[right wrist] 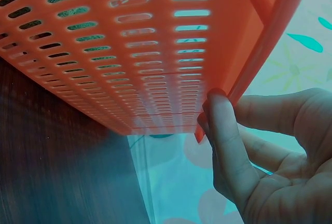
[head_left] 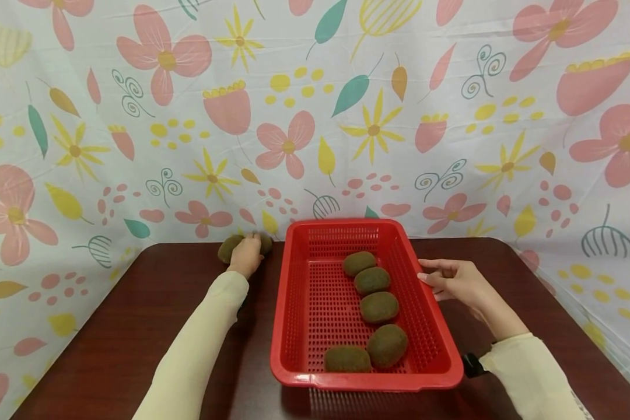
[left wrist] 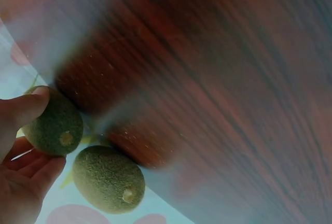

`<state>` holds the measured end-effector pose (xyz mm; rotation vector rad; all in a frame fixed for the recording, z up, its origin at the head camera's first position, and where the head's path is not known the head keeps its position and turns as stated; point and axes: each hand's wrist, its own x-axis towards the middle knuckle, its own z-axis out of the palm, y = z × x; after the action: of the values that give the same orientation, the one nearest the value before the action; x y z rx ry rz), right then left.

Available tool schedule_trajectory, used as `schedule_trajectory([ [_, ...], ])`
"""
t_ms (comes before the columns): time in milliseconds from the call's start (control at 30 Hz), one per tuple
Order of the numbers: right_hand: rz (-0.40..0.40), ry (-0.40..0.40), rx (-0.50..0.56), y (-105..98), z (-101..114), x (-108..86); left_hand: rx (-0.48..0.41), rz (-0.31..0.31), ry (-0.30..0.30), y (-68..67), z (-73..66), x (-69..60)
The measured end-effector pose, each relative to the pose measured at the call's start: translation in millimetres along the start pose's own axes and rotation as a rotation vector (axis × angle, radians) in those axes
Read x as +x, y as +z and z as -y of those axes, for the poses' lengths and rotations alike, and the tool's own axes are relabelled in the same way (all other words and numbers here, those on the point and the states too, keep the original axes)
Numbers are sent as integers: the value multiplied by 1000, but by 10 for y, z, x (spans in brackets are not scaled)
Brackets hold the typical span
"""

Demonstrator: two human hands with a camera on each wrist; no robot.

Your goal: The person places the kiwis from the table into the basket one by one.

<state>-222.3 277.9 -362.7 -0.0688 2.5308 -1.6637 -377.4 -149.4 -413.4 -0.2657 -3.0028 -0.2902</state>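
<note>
At the far edge of the table, my left hand [head_left: 245,256] holds a brown kiwi [left wrist: 54,123] between thumb and fingers. Beside it lies another kiwi [left wrist: 109,179], apart from the fingers in the left wrist view. A red plastic basket [head_left: 367,381] with slotted walls stands to the right of that hand. Inside, several kiwis [head_left: 379,307] lie along its right side and near end. My right hand [head_left: 459,283] pinches the basket's right rim, thumb and fingers about the edge in the right wrist view.
The dark wooden table [head_left: 121,326] extends left and right of the basket. A floral cloth [head_left: 315,116] hangs right behind its far edge. A black strap [head_left: 472,366] shows at the right wrist, close to the basket's near right corner.
</note>
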Motion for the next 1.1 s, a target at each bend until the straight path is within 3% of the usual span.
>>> schedule_trajectory([
  [167,0,-3,-6,8,-4,-5,-1,-15,-7,-5,-7,-22],
  [367,3,-4,-4,1,-6,-8,-35,18,-16,-83,18,-38],
  [567,6,-9,-14,-1,9,-15,-199,20,-44,-218,65,-58],
  [767,9,-11,-19,-6,40,-16,-322,10,-28,-354,91,-72],
  [1100,7,-4,-16,-9,12,-10,-495,93,-90,-525,116,-110],
])
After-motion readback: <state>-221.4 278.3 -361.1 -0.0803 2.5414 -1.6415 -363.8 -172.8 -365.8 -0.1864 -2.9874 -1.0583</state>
